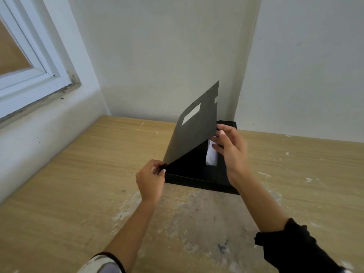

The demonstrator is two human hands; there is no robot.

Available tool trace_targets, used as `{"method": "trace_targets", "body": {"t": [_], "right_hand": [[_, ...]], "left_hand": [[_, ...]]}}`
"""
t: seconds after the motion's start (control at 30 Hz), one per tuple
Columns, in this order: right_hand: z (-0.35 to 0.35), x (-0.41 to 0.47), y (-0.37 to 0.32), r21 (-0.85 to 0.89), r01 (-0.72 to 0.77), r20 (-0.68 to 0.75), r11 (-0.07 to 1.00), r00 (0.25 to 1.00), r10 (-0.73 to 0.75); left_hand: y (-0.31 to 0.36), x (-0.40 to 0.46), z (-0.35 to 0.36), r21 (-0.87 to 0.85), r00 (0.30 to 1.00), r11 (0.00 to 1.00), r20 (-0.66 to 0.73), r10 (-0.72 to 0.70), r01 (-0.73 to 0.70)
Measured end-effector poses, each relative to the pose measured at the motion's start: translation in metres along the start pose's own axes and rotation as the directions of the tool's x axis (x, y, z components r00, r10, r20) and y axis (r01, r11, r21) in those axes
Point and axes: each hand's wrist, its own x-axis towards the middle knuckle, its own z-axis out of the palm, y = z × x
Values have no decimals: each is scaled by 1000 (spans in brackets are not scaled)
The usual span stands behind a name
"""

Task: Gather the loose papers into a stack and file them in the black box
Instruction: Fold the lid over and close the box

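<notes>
left grip (157,169) pinched on lid (194,125) corner | right grip (229,147) fingers apart at lid edge | papers (211,154) in black box (197,174), under lid, frame centre

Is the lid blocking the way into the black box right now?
No. The lid is lifted, pinched at its corner by the left hand and steadied by the right hand. The black box is open, with white paper visible inside.
</notes>
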Motion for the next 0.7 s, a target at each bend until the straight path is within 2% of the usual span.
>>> {"method": "trace_targets", "body": {"t": [0.1,0.27,0.37,0.4,0.5,0.6,0.7], "right_hand": [[-10,4,-4,-51,-22,-26,998,999,21],[-31,9,2,-113,-138,-125,984,984,124],[-44,12,7,-363,-152,-161,919,982,99],[-49,13,11,-489,-129,-153,863,986,61],[-56,17,27,-802,-19,-36,598,999,-17],[-55,26,49,-911,-61,-14,408,993,118],[-53,33,70,-965,-63,-3,256,974,228]], "left_hand": [[0,-2,-1,80,993,992,67,94,-99],[1,-4,1,112,980,983,156,124,-143],[5,-1,5,94,974,985,192,122,-142],[7,1,7,98,969,982,205,141,-163],[11,5,14,130,941,959,265,210,-251],[11,6,24,179,907,931,343,245,-319],[8,4,35,251,871,902,442,216,-351]]}}
